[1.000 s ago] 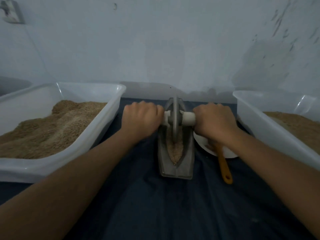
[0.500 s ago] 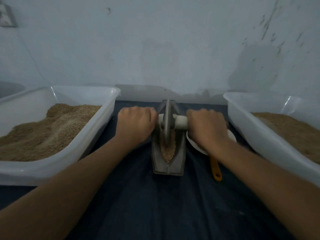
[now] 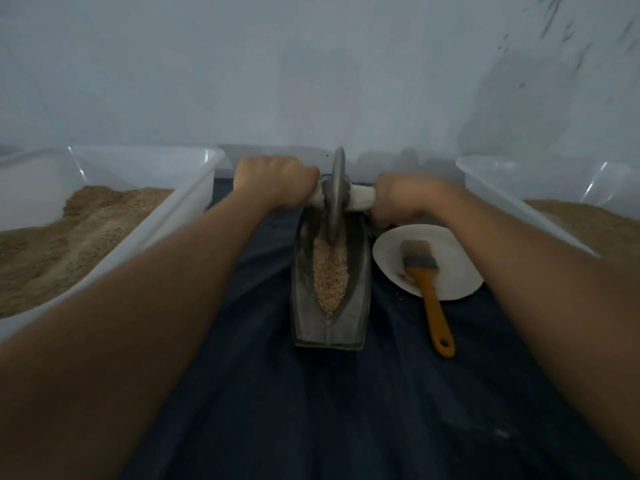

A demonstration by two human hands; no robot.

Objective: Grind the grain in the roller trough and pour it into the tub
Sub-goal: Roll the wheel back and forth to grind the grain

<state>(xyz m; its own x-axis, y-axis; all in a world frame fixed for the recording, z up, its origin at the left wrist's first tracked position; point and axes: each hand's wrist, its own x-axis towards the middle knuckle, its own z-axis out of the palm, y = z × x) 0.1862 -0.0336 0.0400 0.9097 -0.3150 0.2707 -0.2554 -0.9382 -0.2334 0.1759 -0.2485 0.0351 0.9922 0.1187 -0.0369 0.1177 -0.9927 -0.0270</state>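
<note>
A grey metal roller trough point(image 3: 356, 299) lies lengthwise on the dark cloth at the centre, with pale brown grain point(image 3: 329, 271) along its groove. A metal roller wheel point(image 3: 337, 192) stands on edge at the trough's far end, on a white cross handle point(image 3: 362, 199). My left hand point(image 3: 277, 185) grips the handle's left end. My right hand point(image 3: 405, 199) grips the right end. Both arms are stretched forward. A white tub point(image 3: 194, 199) with brown ground grain sits at the left, and a second white tub point(image 3: 502, 195) with similar grain at the right.
A white plate point(image 3: 453, 268) lies right of the trough, with an orange-handled brush point(image 3: 427, 285) resting across it and onto the dark cloth point(image 3: 311, 410). A pale wall rises directly behind the trough and tubs.
Both hands have pushed the roller wheel away to the trough's far end, uncovering the grain. The plate and brush, earlier mostly hidden under my right arm, now show.
</note>
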